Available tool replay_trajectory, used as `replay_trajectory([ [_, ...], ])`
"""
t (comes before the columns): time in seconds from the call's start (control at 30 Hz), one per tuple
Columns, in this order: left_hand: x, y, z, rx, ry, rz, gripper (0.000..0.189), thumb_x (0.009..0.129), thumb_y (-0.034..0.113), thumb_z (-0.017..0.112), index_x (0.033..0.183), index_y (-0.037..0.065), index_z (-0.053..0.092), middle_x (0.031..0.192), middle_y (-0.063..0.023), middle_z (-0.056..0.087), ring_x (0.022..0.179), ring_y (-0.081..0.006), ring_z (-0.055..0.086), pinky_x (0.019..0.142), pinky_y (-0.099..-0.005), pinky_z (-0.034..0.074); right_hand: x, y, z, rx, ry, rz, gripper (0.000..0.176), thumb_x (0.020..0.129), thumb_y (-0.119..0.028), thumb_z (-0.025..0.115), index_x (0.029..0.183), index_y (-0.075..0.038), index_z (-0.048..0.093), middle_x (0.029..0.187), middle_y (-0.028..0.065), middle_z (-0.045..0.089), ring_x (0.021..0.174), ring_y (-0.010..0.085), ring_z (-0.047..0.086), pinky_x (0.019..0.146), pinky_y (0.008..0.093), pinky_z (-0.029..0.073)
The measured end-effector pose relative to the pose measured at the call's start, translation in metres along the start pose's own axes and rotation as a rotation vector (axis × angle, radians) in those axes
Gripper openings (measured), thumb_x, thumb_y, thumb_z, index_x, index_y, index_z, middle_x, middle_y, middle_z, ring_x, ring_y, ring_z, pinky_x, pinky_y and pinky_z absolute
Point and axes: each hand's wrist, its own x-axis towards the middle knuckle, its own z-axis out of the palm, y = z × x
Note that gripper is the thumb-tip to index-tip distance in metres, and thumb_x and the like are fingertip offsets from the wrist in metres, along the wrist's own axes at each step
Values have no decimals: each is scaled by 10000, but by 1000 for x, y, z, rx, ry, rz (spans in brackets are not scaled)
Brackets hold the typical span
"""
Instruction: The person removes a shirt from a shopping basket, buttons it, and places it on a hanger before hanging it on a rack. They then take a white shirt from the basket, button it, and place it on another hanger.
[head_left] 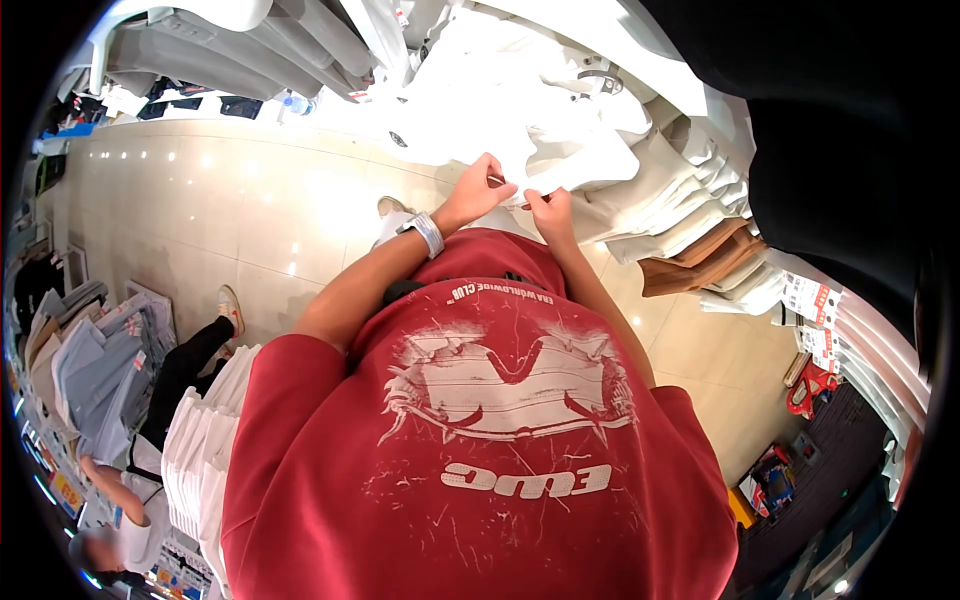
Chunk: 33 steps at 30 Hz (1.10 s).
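A white garment (pixel 583 165) on the rack in front of me is partly washed out by glare. My left hand (pixel 480 192), with a silver watch at the wrist, pinches its near edge between thumb and fingers. Just to the right, my right hand (pixel 551 213) is closed on the same edge, thumb against fingers. The two hands are close together. Exactly which part of the garment lies in the fingers is too bright to make out.
Hanging white clothes (pixel 660 190) and a brown garment (pixel 705 258) line the right side. Grey garments (pixel 215 50) hang at the upper left. Shirts (pixel 95 370) hang at left, near another person (pixel 130 500). White garments (pixel 205 450) hang by my left side. Tiled floor (pixel 270 200) lies between.
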Motion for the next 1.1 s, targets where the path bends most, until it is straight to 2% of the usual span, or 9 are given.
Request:
replay_trajectory([
  [0.07, 2, 7, 3, -53, 78, -70, 211, 783, 93, 707, 883, -30, 568, 844, -115, 653, 794, -135, 617, 693, -254, 497, -2, -8, 3, 1, 11, -15, 157, 796, -96, 598, 859, 45, 624, 693, 29, 607, 574, 77, 508, 526, 255, 404],
  [0.13, 7, 9, 5, -20, 183, -56, 312, 738, 172, 740, 841, -25, 520, 757, -125, 632, 676, -132, 589, 609, -277, 484, -4, -8, 5, -70, -2, -21, 161, 799, -94, 598, 864, 51, 622, 686, 33, 607, 581, 83, 512, 530, 263, 406],
  [0.27, 16, 7, 2, 35, 127, -97, 359, 736, 183, 748, 861, -11, 473, 768, -114, 612, 642, -143, 594, 579, -268, 484, -8, -24, 6, -254, -82, -32, 171, 807, -87, 600, 880, 67, 617, 682, 57, 612, 600, 100, 525, 546, 277, 415],
  [0.33, 17, 12, 7, 64, 206, -192, 309, 791, 91, 701, 984, -41, 499, 900, -125, 652, 697, -130, 615, 602, -262, 501, -8, -31, 6, -318, -85, -23, 171, 809, -85, 599, 888, 66, 619, 686, 65, 615, 602, 105, 530, 552, 279, 420],
  [0.47, 13, 13, 13, -154, 432, -212, 192, 756, 72, 683, 834, -20, 533, 744, -106, 629, 627, -152, 621, 569, -291, 497, -4, -13, 9, -117, -2, -81, 177, 807, -86, 603, 898, 64, 619, 685, 97, 617, 596, 119, 545, 561, 287, 435],
  [0.63, 5, 10, 5, 115, 261, 48, 128, 781, 69, 627, 864, -24, 595, 718, -122, 650, 619, -194, 640, 591, -314, 504, -9, -19, 5, -290, -23, -83, 176, 839, -116, 618, 871, 57, 630, 658, 52, 598, 590, 77, 507, 543, 267, 413],
  [0.8, 12, 9, 7, 180, 204, -63, 234, 763, 213, 659, 853, -1, 686, 743, -153, 671, 663, -229, 659, 630, -318, 508, -7, -15, 2, -419, -75, -81, 190, 838, -126, 622, 884, 59, 631, 687, 93, 633, 595, 120, 551, 563, 287, 441],
  [0.87, 13, 14, 7, 198, 196, -88, 266, 749, 256, 671, 846, 11, 707, 747, -160, 676, 677, -232, 664, 641, -318, 509, -7, -17, 3, -438, -87, -144, 216, 815, -159, 619, 850, 54, 623, 686, 181, 607, 557, 240, 557, 540, 355, 422],
  [1.1, 35, 4, -5, 381, -70, -187, 309, 745, 263, 704, 828, -34, 687, 741, -121, 662, 623, -182, 621, 590, -312, 486, -8, -17, 3, -490, -179, -152, 191, 833, -138, 626, 901, 40, 637, 763, 141, 663, 653, 209, 627, 587, 315, 467],
])
